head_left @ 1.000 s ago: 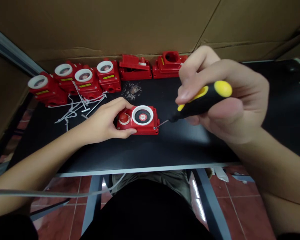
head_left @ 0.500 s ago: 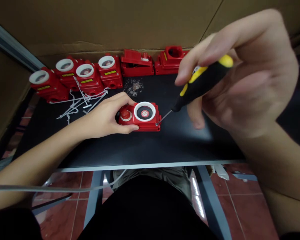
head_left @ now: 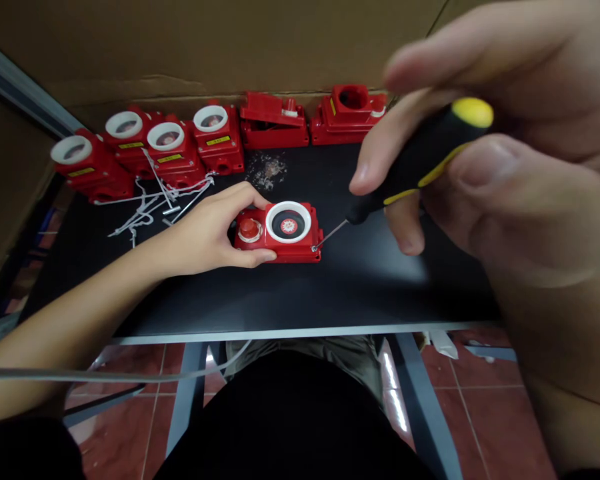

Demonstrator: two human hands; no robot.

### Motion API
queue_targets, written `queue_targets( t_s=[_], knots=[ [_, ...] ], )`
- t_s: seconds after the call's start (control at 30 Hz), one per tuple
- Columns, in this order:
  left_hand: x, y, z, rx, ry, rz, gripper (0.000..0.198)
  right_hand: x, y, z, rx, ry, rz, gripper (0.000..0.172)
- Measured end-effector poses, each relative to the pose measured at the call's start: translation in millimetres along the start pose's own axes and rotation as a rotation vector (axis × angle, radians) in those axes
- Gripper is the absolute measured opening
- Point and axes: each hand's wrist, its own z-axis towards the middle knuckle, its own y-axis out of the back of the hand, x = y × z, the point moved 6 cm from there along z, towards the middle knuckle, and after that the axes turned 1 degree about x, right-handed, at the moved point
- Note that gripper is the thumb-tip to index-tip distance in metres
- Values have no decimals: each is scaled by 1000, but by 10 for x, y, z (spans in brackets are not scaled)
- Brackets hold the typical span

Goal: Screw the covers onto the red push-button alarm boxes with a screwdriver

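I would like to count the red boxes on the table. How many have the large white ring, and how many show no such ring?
Ringed boxes at back left: 4
Ringed box in the left hand: 1
Boxes showing no large ring: 2
Total: 7

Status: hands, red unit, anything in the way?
Left hand gripping red rectangular box with white ring, on black tabletop. Right hand holding black-and-yellow screwdriver, metal shaft at box's corner screw. Nothing seen blocking shaft.
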Motion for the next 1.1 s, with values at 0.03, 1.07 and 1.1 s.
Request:
queue_targets(
  t_s=[0.03, 1.07, 1.1],
  knots=[
    [-1, -2, -2, -1, -3, -3, 59, 32, 9, -10, 46, 71, 22, 43],
    [0, -27, 14, 5, 19, 25, 63, 98, -33, 42, 83, 99, 8, 23],
    [0, -28, 16, 4, 17, 25, 63, 107, -18, 41, 76, 111, -31, 23]
  ],
)
